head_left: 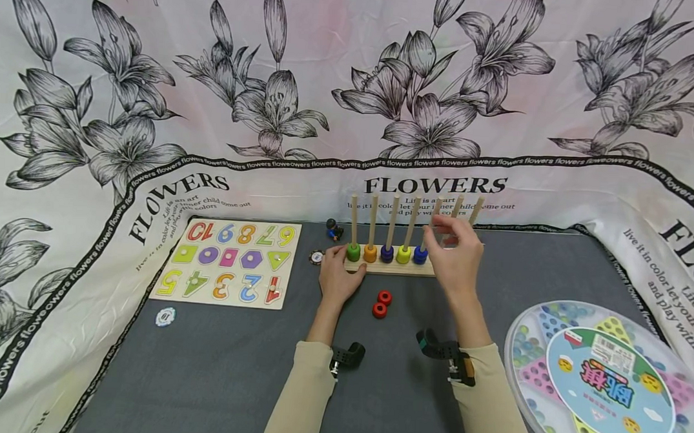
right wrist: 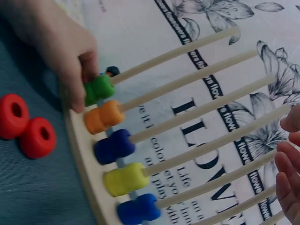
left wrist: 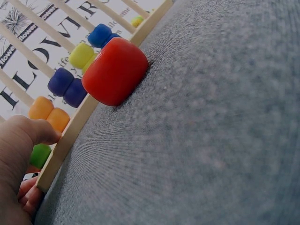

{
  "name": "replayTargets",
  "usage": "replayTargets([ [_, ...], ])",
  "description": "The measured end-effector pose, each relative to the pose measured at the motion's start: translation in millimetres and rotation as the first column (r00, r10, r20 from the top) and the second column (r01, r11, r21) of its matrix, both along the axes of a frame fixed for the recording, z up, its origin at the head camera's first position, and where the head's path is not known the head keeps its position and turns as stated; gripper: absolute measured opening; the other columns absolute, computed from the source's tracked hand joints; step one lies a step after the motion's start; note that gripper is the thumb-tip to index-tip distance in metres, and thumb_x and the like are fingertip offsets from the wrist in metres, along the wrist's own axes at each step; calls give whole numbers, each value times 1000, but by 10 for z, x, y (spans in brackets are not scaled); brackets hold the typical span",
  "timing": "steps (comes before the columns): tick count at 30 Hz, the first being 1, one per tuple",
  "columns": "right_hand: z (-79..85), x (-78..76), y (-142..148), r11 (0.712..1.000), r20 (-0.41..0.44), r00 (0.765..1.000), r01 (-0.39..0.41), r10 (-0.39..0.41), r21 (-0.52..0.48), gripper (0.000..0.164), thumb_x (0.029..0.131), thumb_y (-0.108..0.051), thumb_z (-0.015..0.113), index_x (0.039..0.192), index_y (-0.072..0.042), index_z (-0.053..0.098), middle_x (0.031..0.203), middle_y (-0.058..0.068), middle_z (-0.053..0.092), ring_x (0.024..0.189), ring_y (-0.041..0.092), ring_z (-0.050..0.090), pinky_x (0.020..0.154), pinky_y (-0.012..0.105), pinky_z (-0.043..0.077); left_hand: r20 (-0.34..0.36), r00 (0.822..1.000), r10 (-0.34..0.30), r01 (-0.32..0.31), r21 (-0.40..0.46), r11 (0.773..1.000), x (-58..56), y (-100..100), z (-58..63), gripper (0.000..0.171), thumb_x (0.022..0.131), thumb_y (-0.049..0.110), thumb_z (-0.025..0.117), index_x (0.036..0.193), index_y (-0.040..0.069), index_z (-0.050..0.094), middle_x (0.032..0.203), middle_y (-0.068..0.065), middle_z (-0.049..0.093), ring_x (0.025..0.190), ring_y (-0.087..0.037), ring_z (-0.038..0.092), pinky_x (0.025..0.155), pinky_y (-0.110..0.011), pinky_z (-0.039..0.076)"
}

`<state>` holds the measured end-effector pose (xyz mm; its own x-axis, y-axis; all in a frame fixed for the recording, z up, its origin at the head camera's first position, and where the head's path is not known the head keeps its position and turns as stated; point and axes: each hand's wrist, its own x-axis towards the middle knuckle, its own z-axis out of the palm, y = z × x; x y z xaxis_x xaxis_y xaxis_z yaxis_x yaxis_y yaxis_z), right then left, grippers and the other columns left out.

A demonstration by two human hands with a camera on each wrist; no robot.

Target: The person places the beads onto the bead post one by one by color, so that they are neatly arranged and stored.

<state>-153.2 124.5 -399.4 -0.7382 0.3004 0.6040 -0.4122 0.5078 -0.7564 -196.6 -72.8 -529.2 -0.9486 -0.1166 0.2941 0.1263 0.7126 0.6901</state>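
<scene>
A wooden peg stand bears several upright pegs, with green, orange, dark blue, yellow and blue beads stacked low on them. My left hand grips the stand's left end; its thumb presses by the orange beads. At upper height, my right hand is beside the peg above the blue beads, thumb and fingers bent and slightly apart. No bead shows between them. Two red beads lie on the table in front of the stand.
To the left lies a number-and-shape puzzle board, with a poker chip below it. Another chip and a small figurine sit left of the stand. A round board-game box occupies the right. Flowered cloth hangs behind.
</scene>
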Motion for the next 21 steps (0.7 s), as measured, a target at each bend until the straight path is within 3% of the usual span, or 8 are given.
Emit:
replayTargets([
  [4,-111,31,-21,1000,49,999,-20,20,0,23,84,-4,74,106,3,72,99,17,68,87,29,65,69,27,47,-7,1000,-2,2,7,1000,-1,0,-3,54,82,27,77,130,5,64,125,-13,56,110,-30,53,87,-48,49],
  [11,-279,68,-34,999,161,986,-41,44,-25,27,85,-5,74,112,2,71,103,16,68,90,29,65,74,40,50,5,1000,-1,1,2,1000,-2,5,5,55,82,27,76,131,5,64,125,-13,56,112,-30,53,89,-48,48],
  [21,-483,107,-24,987,332,930,-153,158,-43,33,87,-4,72,119,3,68,106,20,70,94,32,68,81,49,53,23,1000,6,-6,-1,1000,-10,12,34,56,82,28,76,132,5,63,126,-14,55,113,-30,52,89,-48,48],
])
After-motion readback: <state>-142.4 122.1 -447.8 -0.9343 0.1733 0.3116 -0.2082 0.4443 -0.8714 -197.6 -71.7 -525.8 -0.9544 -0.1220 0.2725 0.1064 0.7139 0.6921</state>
